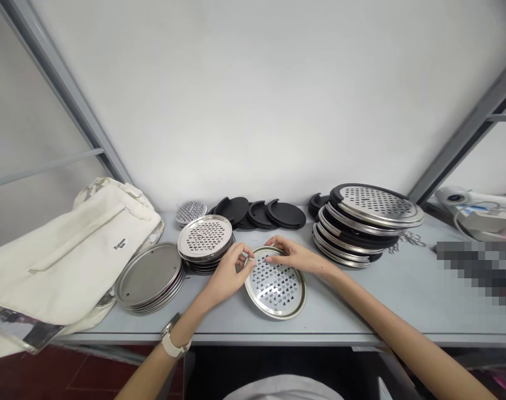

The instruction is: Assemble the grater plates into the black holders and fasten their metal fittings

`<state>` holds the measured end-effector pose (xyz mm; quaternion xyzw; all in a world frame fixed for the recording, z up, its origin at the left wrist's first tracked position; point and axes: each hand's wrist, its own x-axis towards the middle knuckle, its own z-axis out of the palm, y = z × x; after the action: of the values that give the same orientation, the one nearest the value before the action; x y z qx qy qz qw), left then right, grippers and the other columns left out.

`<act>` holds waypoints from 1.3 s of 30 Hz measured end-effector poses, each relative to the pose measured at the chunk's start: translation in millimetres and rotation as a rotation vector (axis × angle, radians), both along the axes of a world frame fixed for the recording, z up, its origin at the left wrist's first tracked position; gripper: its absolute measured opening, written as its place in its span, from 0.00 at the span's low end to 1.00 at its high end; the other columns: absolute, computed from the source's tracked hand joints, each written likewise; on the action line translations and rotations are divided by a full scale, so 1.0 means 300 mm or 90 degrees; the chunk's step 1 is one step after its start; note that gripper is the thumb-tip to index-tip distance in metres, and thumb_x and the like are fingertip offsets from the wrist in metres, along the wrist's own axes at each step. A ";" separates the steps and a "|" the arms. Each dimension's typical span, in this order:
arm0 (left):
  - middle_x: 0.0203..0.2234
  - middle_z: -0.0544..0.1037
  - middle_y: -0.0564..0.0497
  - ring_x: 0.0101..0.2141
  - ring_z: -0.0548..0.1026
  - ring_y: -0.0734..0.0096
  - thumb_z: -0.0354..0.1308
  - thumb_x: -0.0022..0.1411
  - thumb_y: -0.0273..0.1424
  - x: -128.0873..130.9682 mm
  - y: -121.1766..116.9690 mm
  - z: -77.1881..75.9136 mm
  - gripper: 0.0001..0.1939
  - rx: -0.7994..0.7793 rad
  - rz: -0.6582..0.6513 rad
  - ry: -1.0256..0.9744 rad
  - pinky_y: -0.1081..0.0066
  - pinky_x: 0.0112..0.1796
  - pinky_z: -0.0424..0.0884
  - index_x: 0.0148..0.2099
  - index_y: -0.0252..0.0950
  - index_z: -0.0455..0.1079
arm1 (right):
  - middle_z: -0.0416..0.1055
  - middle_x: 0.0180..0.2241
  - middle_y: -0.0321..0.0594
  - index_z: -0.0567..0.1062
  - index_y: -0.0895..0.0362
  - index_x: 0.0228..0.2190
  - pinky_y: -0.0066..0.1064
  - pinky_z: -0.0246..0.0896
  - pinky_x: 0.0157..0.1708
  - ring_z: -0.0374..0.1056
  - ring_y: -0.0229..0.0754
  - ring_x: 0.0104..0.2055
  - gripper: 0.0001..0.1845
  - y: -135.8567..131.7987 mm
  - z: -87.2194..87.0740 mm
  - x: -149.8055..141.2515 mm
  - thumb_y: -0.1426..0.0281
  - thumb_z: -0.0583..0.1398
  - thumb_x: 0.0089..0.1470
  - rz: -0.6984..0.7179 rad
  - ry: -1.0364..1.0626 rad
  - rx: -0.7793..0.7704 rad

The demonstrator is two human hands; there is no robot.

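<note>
Pale fabric (282,389) occupies the near edge of the view, below the bench (427,300). Bench: grey, flat, extending from left to right. Cream bag (81,255): left end, lying slumped. Large disc stack (363,226): right, far side; metal discs interleaved with black parts, perforated face uppermost. Plain disc stack (150,272): left, beside the bag. Medium disc stack (205,239): left of centre, perforated disc on top. Loose perforated disc (276,286): centre, near side, at the hands. Right hand (293,256): closed on the far rim, thumb against the perforated face. Left hand (231,270): thumb and fingertips drawn together at the left far rim; whether they pinch the rim or a small part cannot be determined. Handling: expect a light, stiff, smooth disc, liable to slip; edges of the openings may be sharp. Take hold by the raised rim, at opposite sides. Black discs (286,215): far centre, overlapping. Small perforated disc (191,212): far, left of centre. Wire-like metal pieces (410,239): right of the large disc stack
</note>
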<state>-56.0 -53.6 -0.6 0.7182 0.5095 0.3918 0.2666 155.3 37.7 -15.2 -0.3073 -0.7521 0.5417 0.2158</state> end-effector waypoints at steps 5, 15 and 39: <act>0.35 0.66 0.53 0.33 0.67 0.74 0.57 0.58 0.33 0.003 -0.004 0.009 0.08 -0.013 -0.004 0.003 0.72 0.36 0.65 0.40 0.38 0.64 | 0.71 0.36 0.37 0.69 0.54 0.40 0.33 0.63 0.38 0.68 0.41 0.38 0.22 -0.005 0.017 -0.001 0.57 0.65 0.46 0.005 0.036 -0.036; 0.38 0.66 0.53 0.33 0.65 0.73 0.62 0.54 0.31 0.002 -0.002 0.009 0.14 -0.024 -0.002 0.019 0.72 0.38 0.64 0.42 0.39 0.63 | 0.72 0.35 0.35 0.72 0.56 0.36 0.31 0.63 0.39 0.68 0.41 0.38 0.19 -0.026 0.047 -0.002 0.57 0.65 0.45 0.007 0.045 -0.094; 0.41 0.69 0.50 0.35 0.69 0.73 0.61 0.56 0.33 -0.004 0.010 -0.008 0.14 -0.075 -0.005 -0.067 0.72 0.36 0.66 0.44 0.38 0.63 | 0.71 0.35 0.35 0.71 0.55 0.35 0.30 0.62 0.39 0.67 0.41 0.39 0.17 -0.031 0.058 -0.008 0.56 0.62 0.48 0.015 -0.014 -0.019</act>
<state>-57.2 -50.7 -3.0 0.6817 0.5143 0.3972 0.3362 153.0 28.4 2.3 -0.3075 -0.7501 0.5516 0.1962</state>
